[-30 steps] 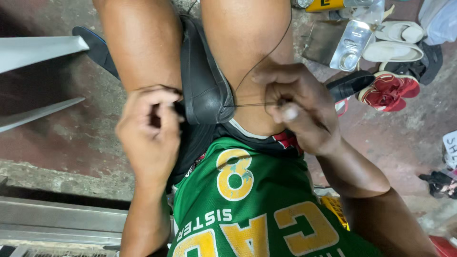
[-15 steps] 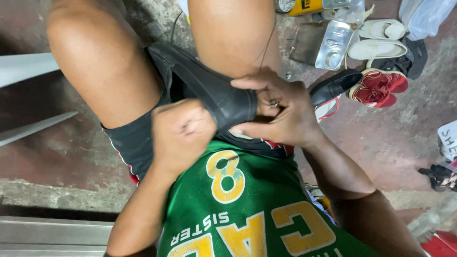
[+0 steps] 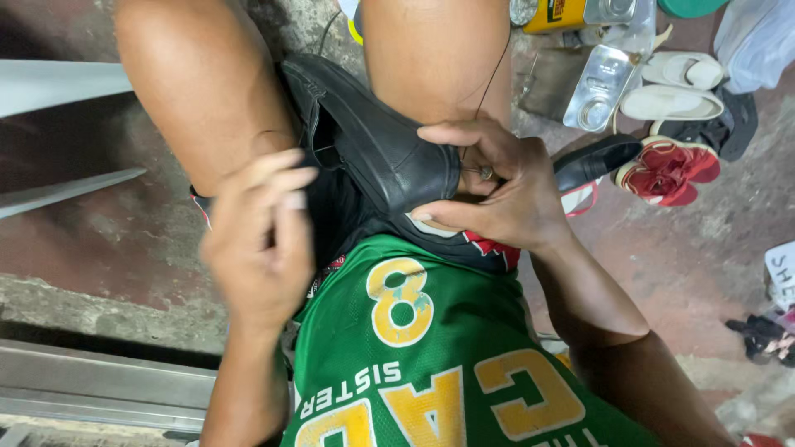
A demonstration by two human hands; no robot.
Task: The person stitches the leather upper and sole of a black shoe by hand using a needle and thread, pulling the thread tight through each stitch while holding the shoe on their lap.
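Head view: your right hand [image 3: 505, 194] grips the black shoe [image 3: 377, 141] on your lap; your left hand [image 3: 261, 240] hovers, blurred, fingers loosely curled. At one o'clock, a yellow can [image 3: 556, 14] beside a clear container [image 3: 598, 87].

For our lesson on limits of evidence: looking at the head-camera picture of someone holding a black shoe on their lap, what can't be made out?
Head view only:
- Left hand: motion-blurred; its grip cannot be told.
- Black shoe: toe tip covered by the right hand; sole faces away.
- Thread: too thin to trace.
- Yellow can: cut off by the top edge.
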